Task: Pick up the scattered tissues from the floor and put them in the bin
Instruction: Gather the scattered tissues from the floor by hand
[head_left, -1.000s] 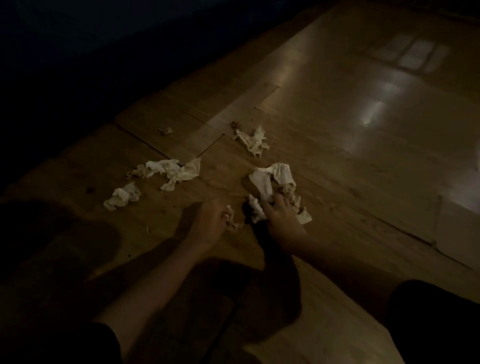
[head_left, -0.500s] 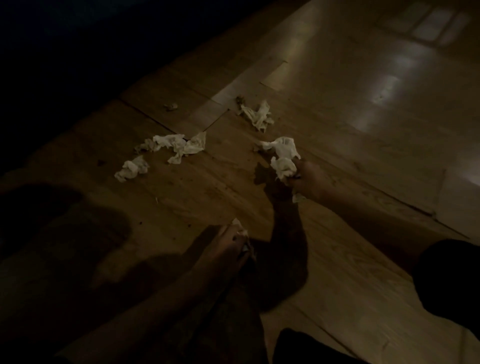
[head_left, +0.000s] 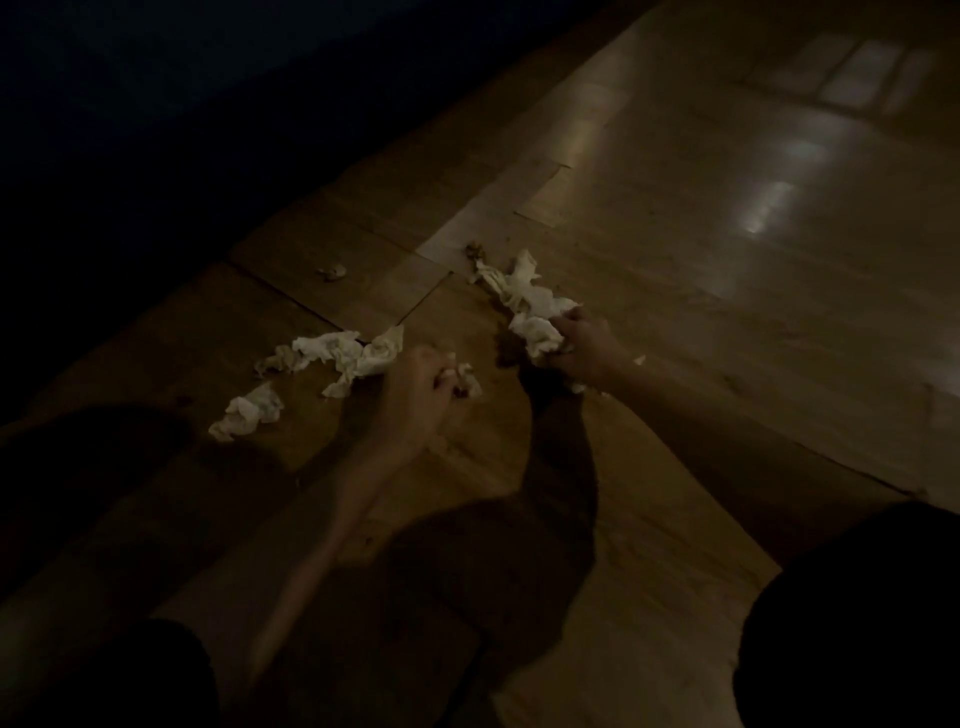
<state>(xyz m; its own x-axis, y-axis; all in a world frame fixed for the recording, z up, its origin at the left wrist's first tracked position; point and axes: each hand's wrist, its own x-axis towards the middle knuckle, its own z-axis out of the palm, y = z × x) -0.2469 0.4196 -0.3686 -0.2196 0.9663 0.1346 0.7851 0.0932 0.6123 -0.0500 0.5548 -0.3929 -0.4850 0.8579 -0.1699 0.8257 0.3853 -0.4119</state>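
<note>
Crumpled white tissues lie on a dim wooden floor. My right hand (head_left: 584, 345) grips a bunch of tissues (head_left: 537, 335) and reaches against a far tissue (head_left: 511, 280) lying on the floor. My left hand (head_left: 423, 382) is closed on a small tissue wad (head_left: 465, 382). Just left of it lies a long twisted tissue (head_left: 343, 353). A smaller crumpled tissue (head_left: 249, 413) sits further left. A tiny scrap (head_left: 332, 271) lies at the back. No bin is in view.
The wooden floor (head_left: 727, 260) stretches away to the right with pale light reflections. The upper left is dark and unreadable. My dark-clothed knees fill the lower left and the lower right corner (head_left: 857, 623).
My right hand moved forward with its bunch to the far tissue. My left hand moved forward and left with its wad, toward the long twisted tissue.
</note>
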